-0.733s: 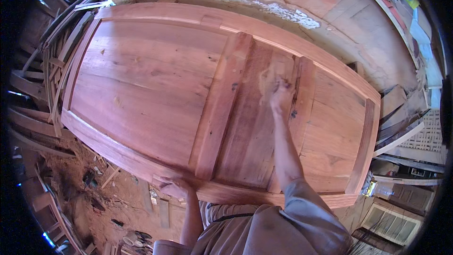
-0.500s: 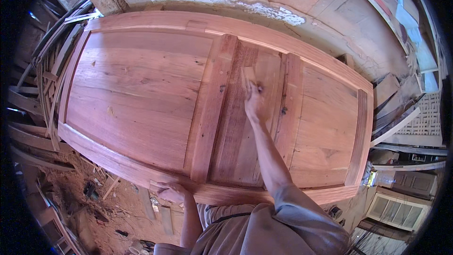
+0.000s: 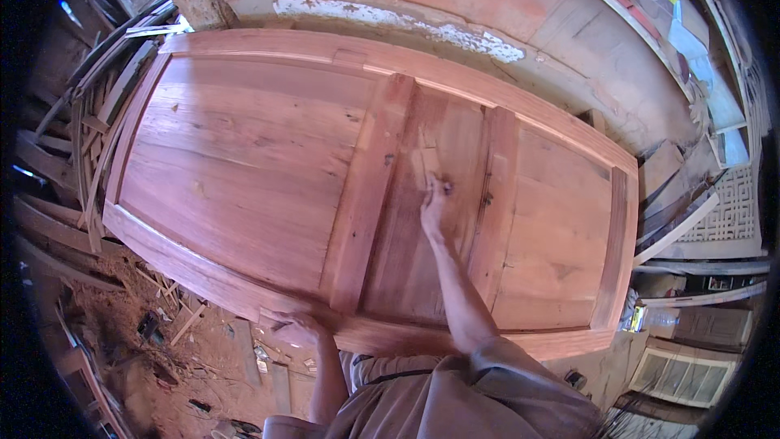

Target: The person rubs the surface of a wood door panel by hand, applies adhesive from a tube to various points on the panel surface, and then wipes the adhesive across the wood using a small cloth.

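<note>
A reddish wooden panelled door lies flat in front of me, its long side across my view. My right hand reaches over the narrow middle panel, fingers closed on the near end of a tan, flat sanding block. The block lies against the panel, between two raised cross rails. On the near frame edge, left of my body, my left hand rests with fingers stretched out. A small pale patch shows at its fingertips; whether it is loose or part of the frame I cannot tell.
Stacked timber strips crowd the left end. A worn wall runs behind the door. Boards and a lattice panel stand at the right, near a white louvred frame. Wood scraps and dust litter the floor.
My right hand and the sanding block have moved toward me along the middle panel. My left hand stays on the near edge. The whole view has shifted slightly.
</note>
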Demonstrator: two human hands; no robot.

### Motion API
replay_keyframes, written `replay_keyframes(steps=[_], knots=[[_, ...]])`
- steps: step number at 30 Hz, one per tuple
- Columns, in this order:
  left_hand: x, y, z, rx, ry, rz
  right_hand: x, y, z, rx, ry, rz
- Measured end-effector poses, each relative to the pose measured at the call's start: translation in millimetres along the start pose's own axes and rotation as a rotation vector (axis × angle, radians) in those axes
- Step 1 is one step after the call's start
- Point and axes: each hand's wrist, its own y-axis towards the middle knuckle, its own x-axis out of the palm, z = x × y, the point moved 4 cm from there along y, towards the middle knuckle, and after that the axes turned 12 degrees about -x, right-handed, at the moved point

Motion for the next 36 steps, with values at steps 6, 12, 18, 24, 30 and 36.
replay_keyframes(steps=[6,12,18,24,30,36], knots=[[-6,15,-6,0.018,-0.065,0.049,-5,100,53,0.017,-0.476,-0.084],[24,24,-32,-0.077,0.0,-0.014,55,110,133,0.12,-0.423,-0.145],[13,34,-30,-0.084,-0.037,0.059,70,100,20,0.144,-0.046,-0.297],[9,28,-13,0.046,0.001,0.118,-6,50,30,0.221,0.093,-0.038],[-11,18,-5,-0.127,0.075,0.046,-94,-100,48,0.27,0.468,-0.045],[7,26,-22,-0.124,-0.001,0.048,-157,-158,46,0.325,0.513,-0.247]])
